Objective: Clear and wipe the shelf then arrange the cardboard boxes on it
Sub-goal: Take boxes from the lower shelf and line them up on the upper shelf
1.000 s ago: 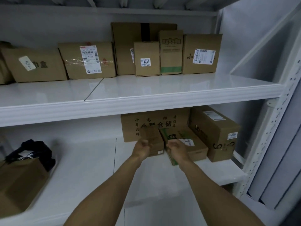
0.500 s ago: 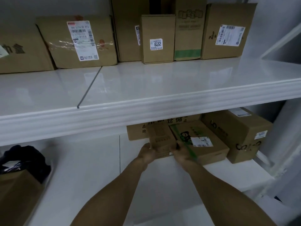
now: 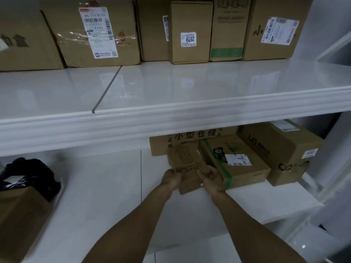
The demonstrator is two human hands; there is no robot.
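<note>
A small brown cardboard box [image 3: 187, 162] lies on the lower white shelf [image 3: 106, 186], and both my hands hold its near end. My left hand [image 3: 171, 177] grips its left side and my right hand [image 3: 211, 178] grips its right side. Right beside it lies a flat box with green tape and a white label [image 3: 241, 160]. Behind them stands a long box with printed characters [image 3: 195, 136], and a bigger box [image 3: 283, 149] sits at the far right. The upper shelf [image 3: 171, 82] carries a row of several cardboard boxes [image 3: 190, 31] along its back.
At the lower left stands an open cardboard box [image 3: 20, 221] with a black bag [image 3: 28, 173] on top. The upper shelf's thick front lip [image 3: 171, 122] overhangs the lower shelf. A white upright post [image 3: 338, 179] bounds the right side.
The view has moved closer and down toward the lower shelf. My hands went from reaching at the small box to gripping both its sides, and it has come slightly forward.
</note>
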